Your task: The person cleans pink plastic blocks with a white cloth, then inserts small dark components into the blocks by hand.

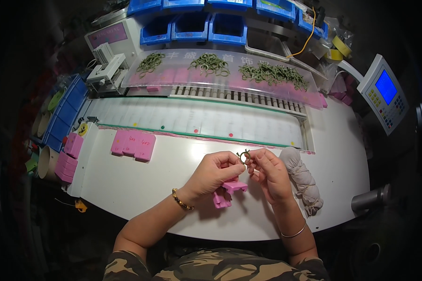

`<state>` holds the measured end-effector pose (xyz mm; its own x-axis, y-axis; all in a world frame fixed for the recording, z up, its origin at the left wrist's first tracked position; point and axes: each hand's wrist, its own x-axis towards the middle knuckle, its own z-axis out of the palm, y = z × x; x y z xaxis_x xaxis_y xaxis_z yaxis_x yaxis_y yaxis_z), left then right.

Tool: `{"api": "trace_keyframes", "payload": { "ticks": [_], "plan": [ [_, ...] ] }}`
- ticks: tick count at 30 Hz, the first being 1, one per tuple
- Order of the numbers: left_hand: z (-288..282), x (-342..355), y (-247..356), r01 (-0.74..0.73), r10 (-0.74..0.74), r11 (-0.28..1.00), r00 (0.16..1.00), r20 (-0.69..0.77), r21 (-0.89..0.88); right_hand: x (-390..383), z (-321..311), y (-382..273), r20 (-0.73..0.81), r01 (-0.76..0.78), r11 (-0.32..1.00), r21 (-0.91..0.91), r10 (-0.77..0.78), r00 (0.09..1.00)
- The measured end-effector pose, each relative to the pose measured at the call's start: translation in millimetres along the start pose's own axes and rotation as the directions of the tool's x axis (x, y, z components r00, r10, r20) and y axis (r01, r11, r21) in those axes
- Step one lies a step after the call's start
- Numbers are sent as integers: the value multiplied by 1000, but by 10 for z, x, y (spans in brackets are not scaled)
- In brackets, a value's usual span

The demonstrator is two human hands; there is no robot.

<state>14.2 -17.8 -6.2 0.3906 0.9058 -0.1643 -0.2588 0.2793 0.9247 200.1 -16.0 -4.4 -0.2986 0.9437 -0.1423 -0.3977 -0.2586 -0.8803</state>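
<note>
A camouflage sleeve-and-body garment [211,268] is seen nearest, with the front edge of the white worktop [162,185] crossed by both bare forearms. Places are given from the green-edged white strip [183,121] set across the worktop. On its near side, room for moving is offered by the white surface between the left forearm and a marked pink block [133,144]; to the right, the room is narrowed by a twisted greyish cloth [302,182]. Just nearer than the strip, a green ring [241,156] is pinched by the narrowly closed fingers of the left hand [214,172]. Its right side is met by the bent, close-set fingers of the right hand [271,175]; whether it is gripped by them cannot be told. Notched pink pieces [234,187] are seen below the left fingers, their support unclear. Beyond the strip, piled green rings [273,74] are carried on a translucent sheet [176,70] bearing pale printed characters; handwriting is borne by the marked pink block.
</note>
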Motion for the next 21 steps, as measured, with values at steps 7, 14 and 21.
{"api": "trace_keyframes", "payload": {
  "ticks": [7,14,21],
  "plan": [
    [23,5,-55,-51,52,996,999,-13,73,4,30,2,-43,-23,996,-80,20,999],
    [72,-17,-68,-112,117,969,993,-12,219,8,-11,14,-27,3,987,-161,-7,1000],
    [19,-6,-80,-282,312,871,950,-8,401,37,21,53,-16,-30,999,-45,29,999]
  ]
}}
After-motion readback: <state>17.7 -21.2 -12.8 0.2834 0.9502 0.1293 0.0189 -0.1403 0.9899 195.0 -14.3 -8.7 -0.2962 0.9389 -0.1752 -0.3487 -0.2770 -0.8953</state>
